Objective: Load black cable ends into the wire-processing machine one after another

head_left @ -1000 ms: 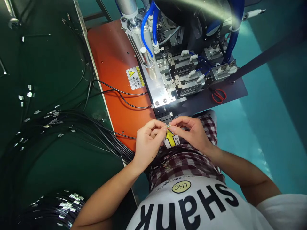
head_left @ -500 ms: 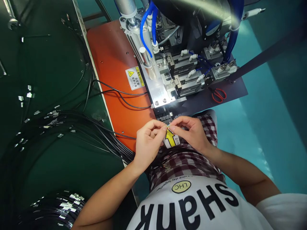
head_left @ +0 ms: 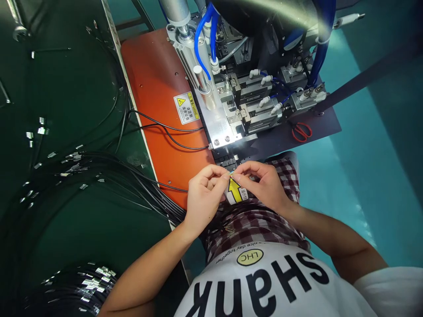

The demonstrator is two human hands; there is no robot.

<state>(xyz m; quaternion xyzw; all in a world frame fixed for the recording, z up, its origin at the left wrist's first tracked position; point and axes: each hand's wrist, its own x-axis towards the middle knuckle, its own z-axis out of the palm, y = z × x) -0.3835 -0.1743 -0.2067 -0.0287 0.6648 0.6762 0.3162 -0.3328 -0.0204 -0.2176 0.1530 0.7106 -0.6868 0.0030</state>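
Observation:
My left hand [head_left: 205,196] and my right hand [head_left: 262,182] meet fingertip to fingertip in front of the machine [head_left: 218,119]. Both are closed in a pinch on thin coloured wires [head_left: 231,174], of which only a small bit shows between the fingers. Whether those wires belong to a black cable is hidden. Just below the fingertips is a label with a yellow arrow [head_left: 235,192]. A bundle of black cables [head_left: 148,193] runs from the left up to my left wrist, where it passes out of sight.
The orange plate [head_left: 152,88] carries a warning label [head_left: 187,108] and two thin black leads. Red-handled scissors [head_left: 301,131] lie on the machine's dark base. On the dark green table [head_left: 82,237] are coiled cables with metal ends [head_left: 95,281] and a wrench [head_left: 19,26].
Both hands stay in almost the same place, still pinching the wires. The fingertips have shifted only very slightly.

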